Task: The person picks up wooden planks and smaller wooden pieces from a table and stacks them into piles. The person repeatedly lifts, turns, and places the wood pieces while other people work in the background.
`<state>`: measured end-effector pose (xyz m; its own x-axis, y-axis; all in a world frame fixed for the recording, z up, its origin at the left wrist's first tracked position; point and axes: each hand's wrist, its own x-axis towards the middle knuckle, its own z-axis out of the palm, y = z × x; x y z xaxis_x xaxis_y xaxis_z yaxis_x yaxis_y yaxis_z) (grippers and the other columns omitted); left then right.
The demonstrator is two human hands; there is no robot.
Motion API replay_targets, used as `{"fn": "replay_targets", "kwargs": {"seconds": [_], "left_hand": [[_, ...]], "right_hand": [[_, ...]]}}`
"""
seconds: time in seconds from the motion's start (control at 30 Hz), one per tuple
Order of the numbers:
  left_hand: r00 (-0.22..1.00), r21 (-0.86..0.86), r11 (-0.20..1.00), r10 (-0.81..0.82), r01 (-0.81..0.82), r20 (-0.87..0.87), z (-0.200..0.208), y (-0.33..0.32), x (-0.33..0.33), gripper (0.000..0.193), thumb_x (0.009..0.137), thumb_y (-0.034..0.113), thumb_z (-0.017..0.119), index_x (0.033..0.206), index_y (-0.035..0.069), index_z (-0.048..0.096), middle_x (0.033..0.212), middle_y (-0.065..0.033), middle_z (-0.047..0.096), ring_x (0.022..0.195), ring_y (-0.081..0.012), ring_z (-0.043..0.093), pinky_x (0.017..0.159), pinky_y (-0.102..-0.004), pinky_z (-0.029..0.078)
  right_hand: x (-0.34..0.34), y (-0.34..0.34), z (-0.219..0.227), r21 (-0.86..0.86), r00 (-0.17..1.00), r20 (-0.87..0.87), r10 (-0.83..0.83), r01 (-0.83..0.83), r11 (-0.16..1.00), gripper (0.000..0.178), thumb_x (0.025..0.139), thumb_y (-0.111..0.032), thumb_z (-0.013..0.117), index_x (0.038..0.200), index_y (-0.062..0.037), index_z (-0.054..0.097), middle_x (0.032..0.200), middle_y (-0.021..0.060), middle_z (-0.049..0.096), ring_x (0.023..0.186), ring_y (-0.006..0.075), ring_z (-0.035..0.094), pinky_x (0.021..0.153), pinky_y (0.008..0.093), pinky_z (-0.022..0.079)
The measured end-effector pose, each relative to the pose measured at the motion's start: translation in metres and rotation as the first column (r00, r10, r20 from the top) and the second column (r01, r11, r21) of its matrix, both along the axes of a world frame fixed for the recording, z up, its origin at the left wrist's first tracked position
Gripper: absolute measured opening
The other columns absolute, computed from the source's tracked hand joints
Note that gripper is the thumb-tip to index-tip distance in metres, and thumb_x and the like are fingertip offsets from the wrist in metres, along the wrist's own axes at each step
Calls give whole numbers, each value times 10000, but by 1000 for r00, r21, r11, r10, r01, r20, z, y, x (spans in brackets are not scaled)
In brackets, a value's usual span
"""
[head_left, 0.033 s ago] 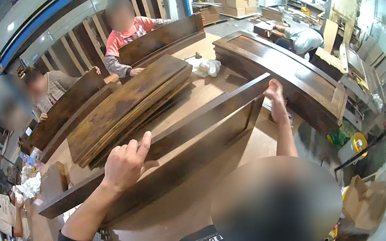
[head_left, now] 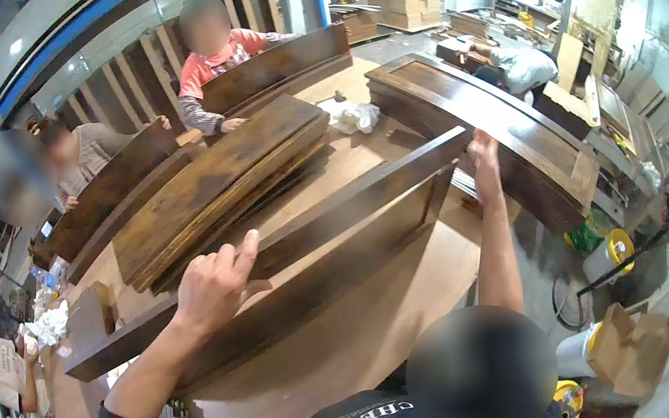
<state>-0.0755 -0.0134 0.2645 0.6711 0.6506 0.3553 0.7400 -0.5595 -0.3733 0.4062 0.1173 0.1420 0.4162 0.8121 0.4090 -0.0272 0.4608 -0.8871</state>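
A long dark-brown framed wooden panel (head_left: 335, 213) stands on edge across the table in front of me, slanting from lower left to upper right. My left hand (head_left: 215, 287) grips its top rail near the left end. The index finger lies stretched along the wood and the thumb is on the near side. At the panel's far right end is my right hand (head_left: 484, 160), raised and smeared by motion. Its fingers are not clear, and I cannot tell whether it touches the end.
A stack of brown boards (head_left: 221, 191) lies beyond the panel. A glossy panelled piece (head_left: 502, 121) stands at the right, with a crumpled white cloth (head_left: 353, 116) near it. Two people hold boards across the table (head_left: 326, 330). A bucket (head_left: 610, 256) and a cardboard box (head_left: 632, 347) stand at the right.
My right hand has shifted slightly at the panel's right end, and its fingers now point upward. My left hand and the panel have hardly moved.
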Motion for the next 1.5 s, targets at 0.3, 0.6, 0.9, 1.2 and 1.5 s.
{"fn": "replay_targets", "kwargs": {"seconds": [0.3, 0.6, 0.9, 1.2, 1.5], "left_hand": [[1000, 54, 998, -9, 9, -14, -20, 7, 2, 712, 723, 432, 691, 1296, 61, 490, 732, -62, 480, 592, -215, 511, 531, -336, 409], [990, 94, 994, -65, 54, 122, -41, -6, -17, 366, 825, 262, 582, 1154, 107, 543, 605, -17, 512, 525, -191, 564, 444, -341, 436], [246, 262, 845, -160, -466, 956, -47, -134, -191, 730, 763, 344, 744, 1316, 37, 380, 1338, -152, 430, 1199, -264, 475, 975, -408, 418], [-359, -213, 858, 36, -468, 933, -181, -151, -236, 633, 569, 261, 892, 1057, 57, 543, 938, -15, 613, 894, -139, 550, 833, -298, 447], [-421, -300, 826, 85, -477, 903, -179, -141, -205, 616, 565, 227, 879, 1073, 70, 568, 1003, -41, 635, 957, -134, 565, 876, -291, 441]], "right_hand": [[-15, 27, 180, 407, 311, 825, -471, 252, 878, 367, 952, -304, 456, 1167, -24, 557, 1124, 128, 561, 1056, 223, 512, 924, 386, 357], [-55, 69, 60, -16, 41, 999, 7, 206, 978, 304, 929, -222, 475, 1118, -11, 584, 930, 228, 614, 798, 296, 631, 696, 444, 462], [-125, 4, 93, -306, 399, 837, 375, -227, 924, 428, 883, -405, 546, 885, 18, 615, 732, 128, 618, 716, 209, 571, 669, 368, 443], [-371, -87, 123, -517, -348, 849, 398, -387, 764, 575, 678, -506, 729, 1026, -50, 680, 906, 195, 675, 868, 353, 643, 792, 427, 486], [-376, -96, 129, -473, -310, 876, 369, -413, 778, 388, 677, -361, 761, 969, -113, 702, 806, 163, 679, 781, 313, 655, 723, 408, 494]]}}
